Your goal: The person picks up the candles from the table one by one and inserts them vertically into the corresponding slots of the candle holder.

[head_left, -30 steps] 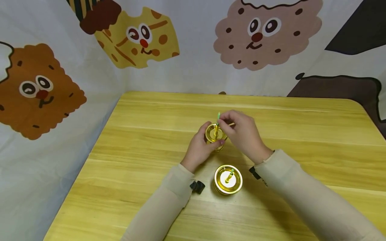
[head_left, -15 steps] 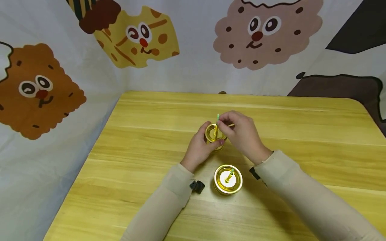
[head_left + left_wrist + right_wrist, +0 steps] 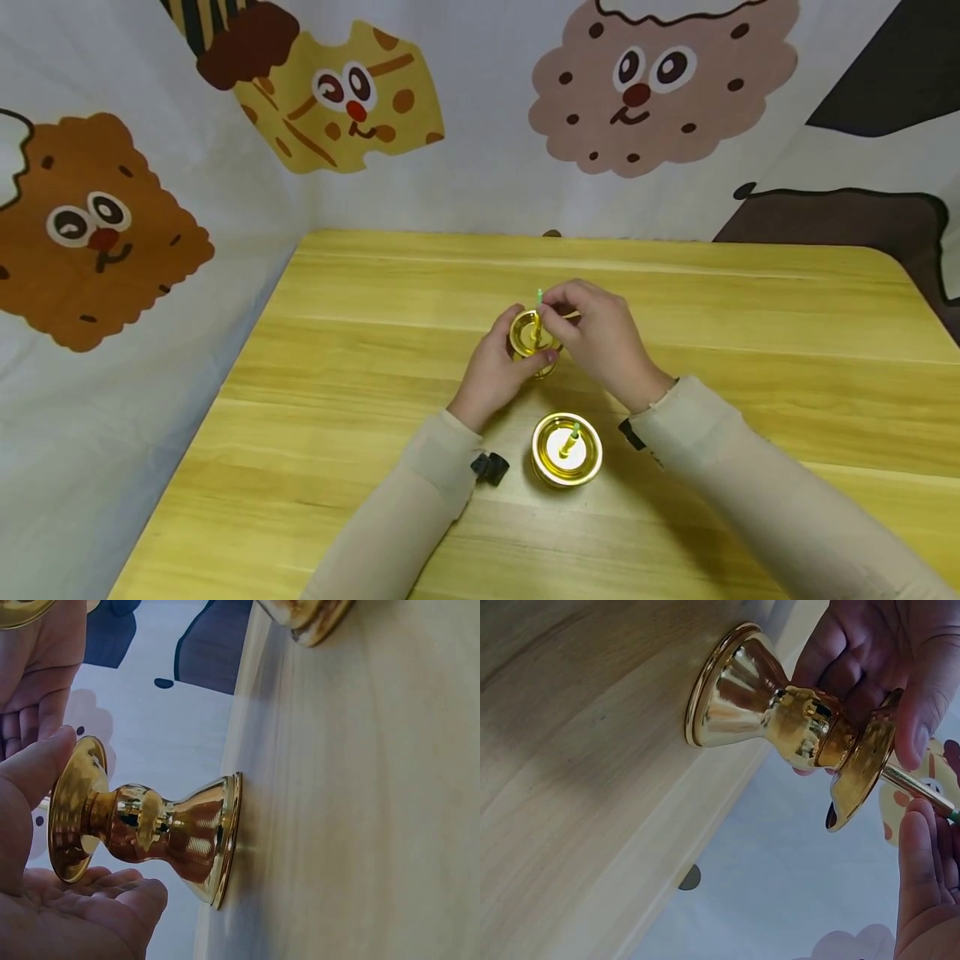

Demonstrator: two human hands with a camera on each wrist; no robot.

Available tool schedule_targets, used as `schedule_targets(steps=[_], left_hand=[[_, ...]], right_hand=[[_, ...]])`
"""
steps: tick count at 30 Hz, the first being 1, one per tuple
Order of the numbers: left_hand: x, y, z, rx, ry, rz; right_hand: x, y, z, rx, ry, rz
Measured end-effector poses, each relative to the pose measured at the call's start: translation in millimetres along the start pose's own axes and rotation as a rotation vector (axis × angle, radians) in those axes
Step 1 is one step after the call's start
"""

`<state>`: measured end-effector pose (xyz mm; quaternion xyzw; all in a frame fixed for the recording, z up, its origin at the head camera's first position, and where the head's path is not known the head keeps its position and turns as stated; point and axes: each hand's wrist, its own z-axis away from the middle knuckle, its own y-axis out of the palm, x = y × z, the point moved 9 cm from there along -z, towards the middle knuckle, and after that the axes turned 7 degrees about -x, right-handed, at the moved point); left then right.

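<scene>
A shiny gold candle holder (image 3: pixel 516 340), goblet-shaped with a shallow dish on top, stands upright on the table. My left hand (image 3: pixel 489 375) holds it around the dish, thumb on the near side. In the left wrist view its bulbous stem (image 3: pixel 139 821) and flared foot show. A thin gold rod (image 3: pixel 537 327) with a green tip (image 3: pixel 539 296) rises from the middle of the dish. The fingertips of my right hand (image 3: pixel 600 337) pinch this rod near its green end. From the right wrist, the rod (image 3: pixel 915 786) slants between both hands.
Nearer on the wooden table (image 3: pixel 360 400) stands a second gold holder (image 3: pixel 542 473), with its own green-tipped rod (image 3: pixel 568 442). It lies between my two forearms. A white cloth (image 3: pixel 480 183) with cartoon snack prints hangs behind the table's far edge.
The green tip sits slightly lower, and my right hand has eased a little down and left with it. My left hand keeps its hold; the second holder stays in place.
</scene>
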<state>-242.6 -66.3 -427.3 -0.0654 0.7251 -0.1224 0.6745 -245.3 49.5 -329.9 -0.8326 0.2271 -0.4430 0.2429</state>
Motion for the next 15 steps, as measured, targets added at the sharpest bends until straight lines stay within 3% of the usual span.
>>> schedule_targets(steps=[15], left_hand=[[7.0, -7.5, -5.3, -0.007, -0.068, -0.066]], right_hand=[[-5.9, -4.9, 9.6, -0.002, 0.002, -0.015]])
